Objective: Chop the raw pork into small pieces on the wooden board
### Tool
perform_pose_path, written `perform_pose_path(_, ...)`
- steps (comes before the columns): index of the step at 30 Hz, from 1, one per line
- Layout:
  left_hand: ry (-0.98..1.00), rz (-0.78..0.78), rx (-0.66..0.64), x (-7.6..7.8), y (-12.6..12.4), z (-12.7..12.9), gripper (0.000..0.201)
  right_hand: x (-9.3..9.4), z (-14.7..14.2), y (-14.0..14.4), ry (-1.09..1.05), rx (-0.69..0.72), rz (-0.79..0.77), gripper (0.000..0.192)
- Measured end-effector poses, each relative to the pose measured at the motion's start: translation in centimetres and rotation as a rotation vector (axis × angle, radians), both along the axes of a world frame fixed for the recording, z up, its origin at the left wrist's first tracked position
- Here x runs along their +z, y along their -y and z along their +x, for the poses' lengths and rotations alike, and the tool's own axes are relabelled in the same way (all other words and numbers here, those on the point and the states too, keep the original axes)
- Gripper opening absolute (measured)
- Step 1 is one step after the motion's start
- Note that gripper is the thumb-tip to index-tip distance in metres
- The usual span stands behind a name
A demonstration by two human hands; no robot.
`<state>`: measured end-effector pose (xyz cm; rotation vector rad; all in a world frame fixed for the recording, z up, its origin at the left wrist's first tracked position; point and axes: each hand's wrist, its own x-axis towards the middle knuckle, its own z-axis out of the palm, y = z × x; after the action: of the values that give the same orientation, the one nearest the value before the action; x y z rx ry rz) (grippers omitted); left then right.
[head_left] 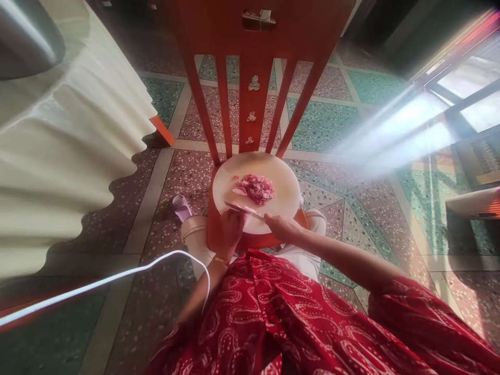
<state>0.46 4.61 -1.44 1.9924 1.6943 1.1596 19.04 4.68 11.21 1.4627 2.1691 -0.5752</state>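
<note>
My right hand [283, 228] is closed round the handle of a knife [244, 209]. The blade points left across the near part of a round, pale cutting board [283, 177]. My left hand [232, 226] is at the board's near left edge, fingers curled in just under the blade. They press on a pink piece of meat [250, 210], mostly hidden by the hand and the knife. Beyond the blade, a heap of chopped pink-red meat [258, 188] lies mid-board, with a paler slice at its left side.
The board rests on a red-brown wooden chair [255, 44] with a slatted back. On the left, a cream cloth [89, 130] drapes over a table bearing a grey metallic object [29, 39]. A white cable [128, 272] crosses the lower left. A lilac slipper [182, 207] shows on the speckled floor.
</note>
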Motion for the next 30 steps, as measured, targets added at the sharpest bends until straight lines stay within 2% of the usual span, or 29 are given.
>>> perform_pose_path(4,-0.068,0.050,0.008,-0.5,-0.6,0.6,0.019,0.3,-0.2,0.7,0.018,-0.053,-0.029,0.025)
perform_pose_path(8,-0.027,0.104,0.018,-1.7,-0.7,0.8,0.021,0.2,-0.6,0.9,0.027,-0.064,-0.061,0.027)
perform_pose_path(13,0.067,0.113,-0.007,-3.3,-1.1,0.8,0.022,-0.9,-3.6,-1.8,0.027,-0.039,-0.052,0.026)
perform_pose_path(17,0.015,0.124,0.018,-3.5,-1.6,0.6,0.020,-1.4,-5.8,-4.3,-0.090,-0.031,-0.030,0.028)
perform_pose_path(20,-0.037,0.106,0.010,-3.1,-1.7,0.7,0.021,-1.1,-5.1,-4.4,-0.108,-0.014,-0.048,0.028)
perform_pose_path(26,-0.038,0.074,-0.051,-3.1,-1.6,1.1,0.024,-1.4,-1.8,-2.8,0.049,-0.012,-0.118,0.026)
perform_pose_path(30,0.009,0.038,-0.048,-3.5,-1.8,0.9,0.022,-2.7,-3.6,-4.5,-0.001,-0.015,-0.142,0.030)
